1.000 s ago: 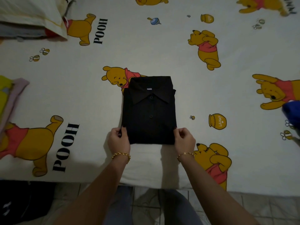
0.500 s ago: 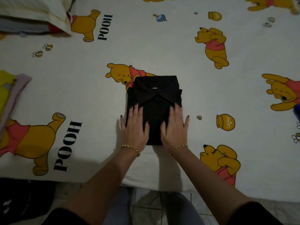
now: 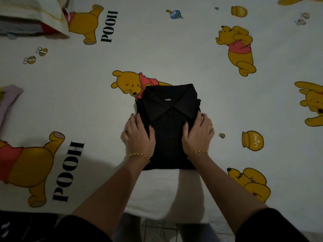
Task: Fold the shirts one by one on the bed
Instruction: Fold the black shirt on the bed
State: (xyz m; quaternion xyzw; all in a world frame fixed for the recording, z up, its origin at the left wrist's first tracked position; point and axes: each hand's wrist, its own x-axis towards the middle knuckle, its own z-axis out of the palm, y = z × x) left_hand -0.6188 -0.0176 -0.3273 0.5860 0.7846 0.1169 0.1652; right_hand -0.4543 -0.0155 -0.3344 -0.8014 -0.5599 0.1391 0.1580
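Shirt: a black collared shirt lay folded into a neat upright rectangle near the middle of the bed, close to its near edge, front side up.
Collar: the collar sat at the far end, its points spread, with a small pale label showing inside the neck and buttons running down the middle.
Left hand: the left hand lay across the shirt's left edge, thumb on top of the cloth.
Left fingers: its fingers were stretched out along the side on the sheet, released rather than clenched; whether the tips slipped under the fold could not be told.
Right hand: the right hand mirrored it on the right edge, thumb on the cloth, fingers extended along the side and reaching up to the collar's corner.
Wrists: a gold bead bracelet circled the left wrist and a thinner gold chain the right.
Sheet: pale, printed with yellow bears in red tops and "POOH" lettering; one bear print was partly covered by the shirt's far left corner, and a honey pot print lay to the right of the shirt.
Left edge: a pink folded garment lay there, well apart from the shirt.
Far left: a pillow rested in the corner.
Near: floor tiles showed below the bed's edge.
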